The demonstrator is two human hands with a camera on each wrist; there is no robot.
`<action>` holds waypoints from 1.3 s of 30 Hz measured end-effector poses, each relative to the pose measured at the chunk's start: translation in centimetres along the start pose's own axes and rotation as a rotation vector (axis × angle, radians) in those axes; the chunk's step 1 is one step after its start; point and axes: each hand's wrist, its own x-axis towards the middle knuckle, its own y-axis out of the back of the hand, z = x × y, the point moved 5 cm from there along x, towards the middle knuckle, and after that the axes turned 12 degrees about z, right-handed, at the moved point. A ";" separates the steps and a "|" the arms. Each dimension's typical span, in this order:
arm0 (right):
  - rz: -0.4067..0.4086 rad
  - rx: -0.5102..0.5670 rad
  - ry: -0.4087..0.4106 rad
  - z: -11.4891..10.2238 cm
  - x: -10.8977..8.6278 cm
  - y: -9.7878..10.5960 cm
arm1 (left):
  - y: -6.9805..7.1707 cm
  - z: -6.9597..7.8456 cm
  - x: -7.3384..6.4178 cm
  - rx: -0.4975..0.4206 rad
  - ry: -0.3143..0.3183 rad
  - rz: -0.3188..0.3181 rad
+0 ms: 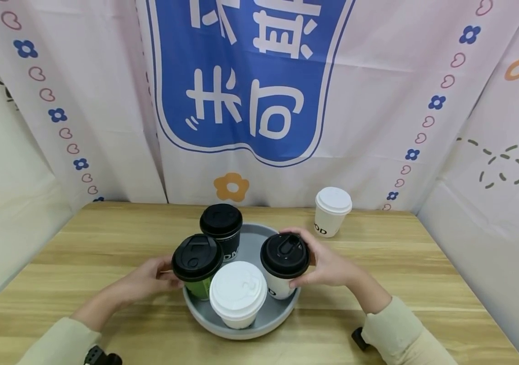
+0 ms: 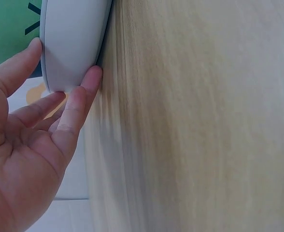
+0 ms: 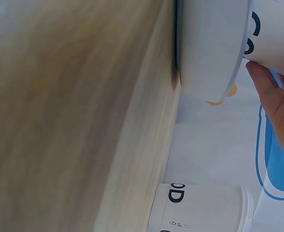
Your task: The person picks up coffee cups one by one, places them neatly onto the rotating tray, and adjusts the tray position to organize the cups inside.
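A round grey tray [image 1: 268, 324] on the table carries several lidded paper cups. My right hand [image 1: 328, 263] grips a white cup with a black lid [image 1: 285, 256] at the tray's right side, fingers behind it and thumb in front. On the left, my left hand [image 2: 31, 140] holds the tray's side wall [image 2: 72, 48], thumb at the upper rim and fingertips by the lower edge. Closest to that hand is a green cup with a black lid [image 1: 197, 258]. A black cup [image 1: 221, 228] stands behind it, and a white cup with a white lid [image 1: 238, 294] is at the front.
Beyond the tray, at the back right of the wooden table [image 1: 378, 263], stands another white cup with a white lid [image 1: 331, 210]. Printed cloth [image 1: 378, 101] hangs behind the table, and pale panels flank both sides.
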 end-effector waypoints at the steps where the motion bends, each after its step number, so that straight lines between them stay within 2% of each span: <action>1: -0.002 0.002 -0.003 0.1 0.0 -0.1 | 0.0 -0.1 0.0 -0.002 0.001 -0.001; 13: -0.014 0.003 -0.017 0.1 -0.2 -0.7 | 0.0 -0.3 -0.1 -0.019 0.006 0.004; 22: -0.046 -0.005 0.012 0.1 -0.4 -0.6 | -0.2 -0.1 -0.2 -0.005 -0.004 0.013; 28: -0.073 -0.034 0.013 0.3 -0.8 -0.3 | -0.2 -0.3 -0.1 -0.014 0.012 0.006; 35: -0.003 -0.164 -0.071 -0.4 -1.7 2.3 | -0.2 -0.4 -0.2 -0.031 0.005 -0.010; 39: 0.051 -0.231 -0.041 -1.3 -2.3 4.9 | -0.1 -0.4 -0.2 -0.013 -0.004 -0.005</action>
